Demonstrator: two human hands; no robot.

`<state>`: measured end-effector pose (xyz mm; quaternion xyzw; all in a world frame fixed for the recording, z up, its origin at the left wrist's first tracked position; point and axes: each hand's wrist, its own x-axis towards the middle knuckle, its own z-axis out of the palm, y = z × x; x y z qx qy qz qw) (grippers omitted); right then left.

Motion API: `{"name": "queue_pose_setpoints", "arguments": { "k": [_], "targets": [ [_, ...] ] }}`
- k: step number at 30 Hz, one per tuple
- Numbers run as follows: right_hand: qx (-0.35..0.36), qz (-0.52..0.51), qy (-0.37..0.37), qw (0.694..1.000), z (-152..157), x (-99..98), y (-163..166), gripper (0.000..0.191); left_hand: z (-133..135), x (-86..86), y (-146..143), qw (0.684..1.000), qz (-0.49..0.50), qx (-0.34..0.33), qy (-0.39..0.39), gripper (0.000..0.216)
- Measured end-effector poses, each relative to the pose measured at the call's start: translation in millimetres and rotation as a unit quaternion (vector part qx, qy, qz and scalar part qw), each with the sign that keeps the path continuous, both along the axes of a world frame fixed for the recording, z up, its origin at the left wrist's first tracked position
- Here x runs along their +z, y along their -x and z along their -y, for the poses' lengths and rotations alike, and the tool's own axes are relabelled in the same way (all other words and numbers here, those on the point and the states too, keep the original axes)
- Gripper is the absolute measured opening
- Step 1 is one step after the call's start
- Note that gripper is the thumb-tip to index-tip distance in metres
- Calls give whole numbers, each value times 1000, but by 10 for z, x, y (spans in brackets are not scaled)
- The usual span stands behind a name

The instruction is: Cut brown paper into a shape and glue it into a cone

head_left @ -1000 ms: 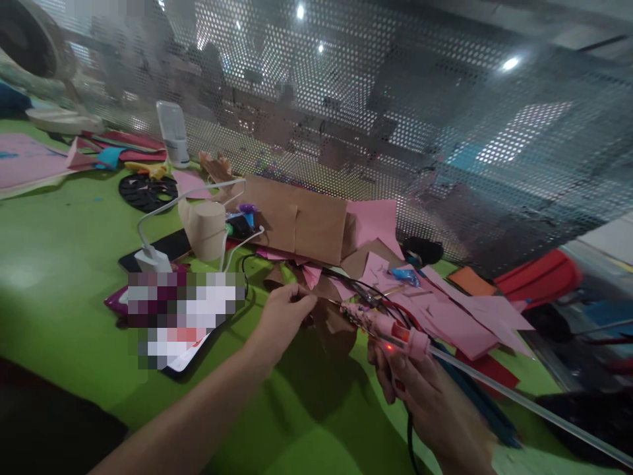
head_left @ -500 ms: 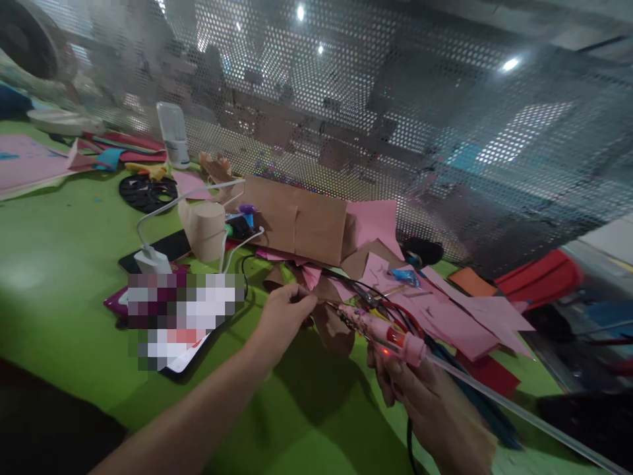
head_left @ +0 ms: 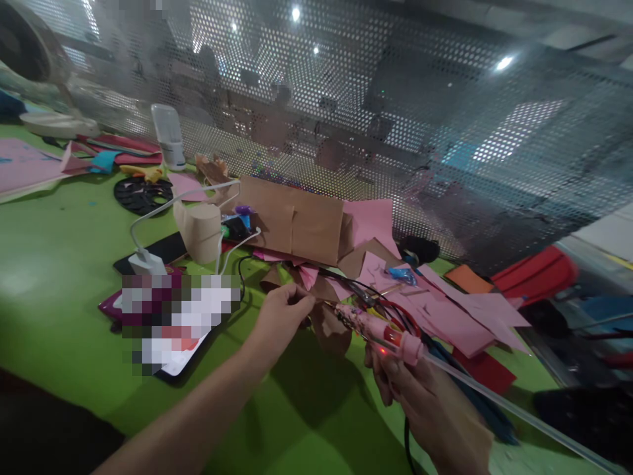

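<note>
Glue gun (head_left: 368, 324) held close to brown paper (head_left: 332, 331), above tabletop (head_left: 64, 247).
Right hand (head_left: 418, 389) clamped around the glue gun; left hand (head_left: 281, 313) pinching brown paper beside the nozzle (head_left: 330, 304), apparently to steady it there.

Here's the left forearm (head_left: 198, 409), showing bare, broadening from a slim wrist into a fuller, smooth-lined shape toward the bottom of the view. Now the left hand (head_left: 279, 315), bare as well, is displaying slender fingers and a gently rounded back. Over to the right hand (head_left: 418, 389): bare too, and it's showing slim fingers, some of them sinking into shadow. Below that, the right wrist (head_left: 459, 432) is appearing bare, thickening slightly; finer skin details are blurring out.
</note>
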<state>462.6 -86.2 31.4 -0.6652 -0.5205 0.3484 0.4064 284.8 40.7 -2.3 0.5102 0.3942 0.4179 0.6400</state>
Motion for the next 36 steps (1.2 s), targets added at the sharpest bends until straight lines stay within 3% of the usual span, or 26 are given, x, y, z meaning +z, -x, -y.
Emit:
{"name": "queue_pose_setpoints", "arguments": {
  "k": [13, 18, 21, 27, 36],
  "targets": [
    [-27, 2, 5, 1000, -12, 112, 54, 49, -18, -25, 2, 997, -58, 23, -37, 15],
    [4, 22, 38, 999, -12, 140, 30, 48, -9, -6, 4, 998, -46, 18, -24, 16],
    [24, -22, 18, 999, -20, 59, 44, 47, -9, -7, 4, 998, -50, 22, -28, 15],
    [-4, -88, -70, 994, 25, -226, 32, 45, -40, -27, -2, 999, -38, 28, -22, 15],
    [14, -49, -45, 998, 18, -149, 6, 46, -26, -5, 8, 998, -49, 42, -19, 14]
  ]
}}
